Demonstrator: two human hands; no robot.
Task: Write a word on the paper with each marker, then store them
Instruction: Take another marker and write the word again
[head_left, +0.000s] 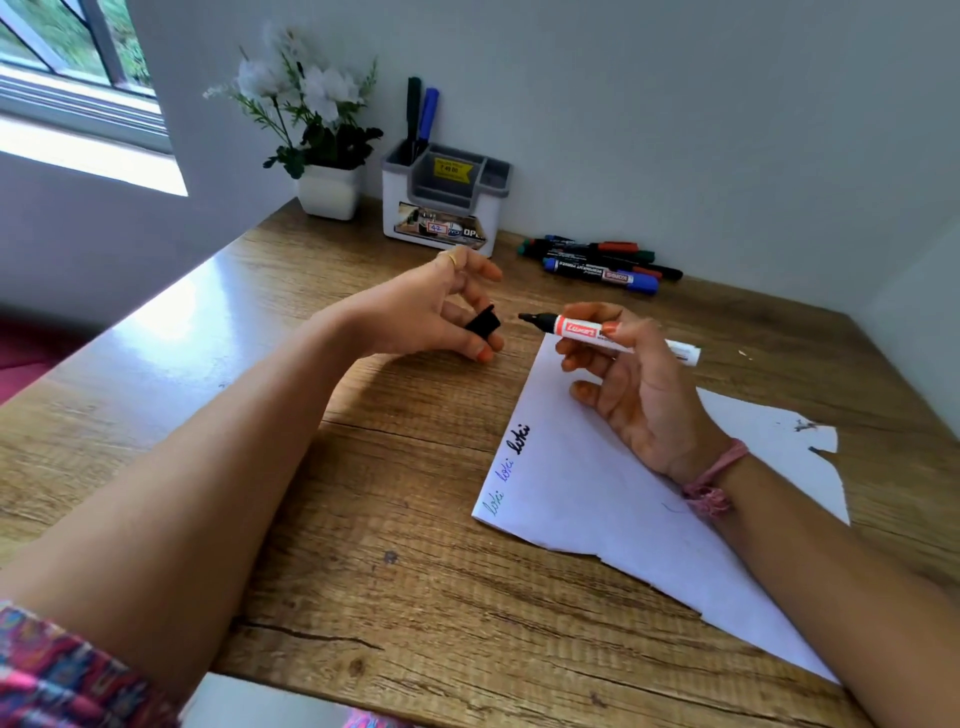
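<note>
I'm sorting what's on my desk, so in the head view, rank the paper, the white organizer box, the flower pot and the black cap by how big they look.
1. paper, nearer the camera
2. organizer box
3. flower pot
4. black cap

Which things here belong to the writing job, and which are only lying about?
Job: marker in right hand; black cap in left hand; paper; spare markers; organizer holding two markers.
Lying about: flower pot; window.
</note>
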